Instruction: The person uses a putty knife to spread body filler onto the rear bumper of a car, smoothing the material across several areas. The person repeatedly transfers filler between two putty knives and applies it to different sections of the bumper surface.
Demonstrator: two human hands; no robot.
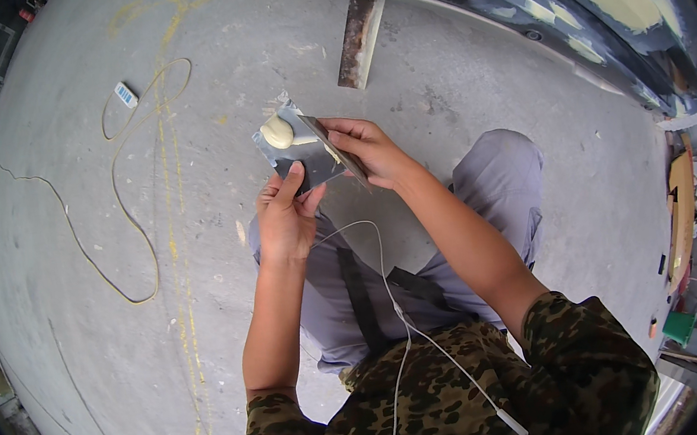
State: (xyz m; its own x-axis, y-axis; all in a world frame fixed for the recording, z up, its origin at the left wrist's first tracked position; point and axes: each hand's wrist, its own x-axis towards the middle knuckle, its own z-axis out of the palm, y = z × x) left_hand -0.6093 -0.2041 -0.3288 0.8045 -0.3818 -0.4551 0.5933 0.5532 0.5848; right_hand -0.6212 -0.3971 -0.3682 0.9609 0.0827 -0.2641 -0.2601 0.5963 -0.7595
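at upper centre of the frame, the left hand [283, 224] grips 1 dark plate [321, 167] by its lower edge; 1 mound of cream paste [276, 131] sits toward its upper left. the right hand [374, 153] grips 1 flat spreader [329, 142], tilted, at the plate's right side. 1 white block [125, 94] lies on the floor [124, 375], upper left.

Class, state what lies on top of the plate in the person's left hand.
A pale lump and a thinner streak lie on the plate. The left hand covers a patch with its thumb. The flat tool in the right hand hides whatever is beneath it.
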